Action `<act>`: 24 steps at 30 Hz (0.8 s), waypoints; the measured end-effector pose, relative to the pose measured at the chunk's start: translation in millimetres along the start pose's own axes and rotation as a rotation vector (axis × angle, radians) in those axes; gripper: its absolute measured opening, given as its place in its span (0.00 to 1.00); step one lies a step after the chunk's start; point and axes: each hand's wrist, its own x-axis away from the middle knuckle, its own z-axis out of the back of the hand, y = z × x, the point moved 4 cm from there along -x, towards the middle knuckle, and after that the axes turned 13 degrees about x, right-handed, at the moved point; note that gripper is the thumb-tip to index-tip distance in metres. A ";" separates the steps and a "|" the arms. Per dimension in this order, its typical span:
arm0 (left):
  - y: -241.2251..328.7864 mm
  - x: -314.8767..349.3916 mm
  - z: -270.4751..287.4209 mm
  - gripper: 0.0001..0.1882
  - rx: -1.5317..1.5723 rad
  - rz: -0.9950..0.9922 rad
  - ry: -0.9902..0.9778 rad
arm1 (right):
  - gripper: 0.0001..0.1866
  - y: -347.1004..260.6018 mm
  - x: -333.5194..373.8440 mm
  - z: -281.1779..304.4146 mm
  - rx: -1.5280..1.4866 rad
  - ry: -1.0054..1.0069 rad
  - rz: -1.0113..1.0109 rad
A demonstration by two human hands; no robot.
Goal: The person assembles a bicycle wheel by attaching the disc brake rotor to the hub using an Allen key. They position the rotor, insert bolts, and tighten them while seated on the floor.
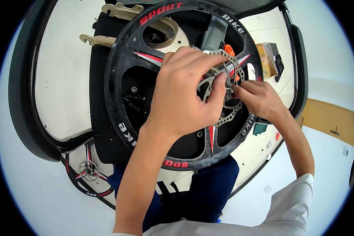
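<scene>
A black spoked bicycle wheel (113,92) with red and white decals lies flat in front of me on a black chair seat. A drilled silver brake disc (236,111) is at its hub. My left hand (185,92) reaches over the wheel, thumb and index finger closed at the disc's upper part; the other fingers are partly hidden. From the right, my right hand (260,97) pinches a small metal axle end (229,90) near the disc's middle. Its fingertips cover part of that piece. An orange object (229,50) shows behind the disc.
Cream metal bike parts (102,40) lie under the wheel's far left. Small dark hardware (134,90) shows between the spokes. Black chair armrests (25,90) flank the seat. Another wheel (70,177) is on the floor at lower left. A yellow box (265,59) stands at right.
</scene>
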 end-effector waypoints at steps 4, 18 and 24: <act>-1.0 0.1 -0.6 0.12 -0.035 -0.007 -0.010 | 0.17 2.0 0.3 1.8 0.024 0.036 -0.005; -3.4 -0.2 3.9 0.13 -0.069 0.033 0.046 | 0.14 11.8 -8.6 8.4 0.190 -0.007 0.218; -1.8 -0.9 1.9 0.13 -0.042 0.034 0.024 | 0.14 23.4 -17.1 7.1 0.204 0.099 0.445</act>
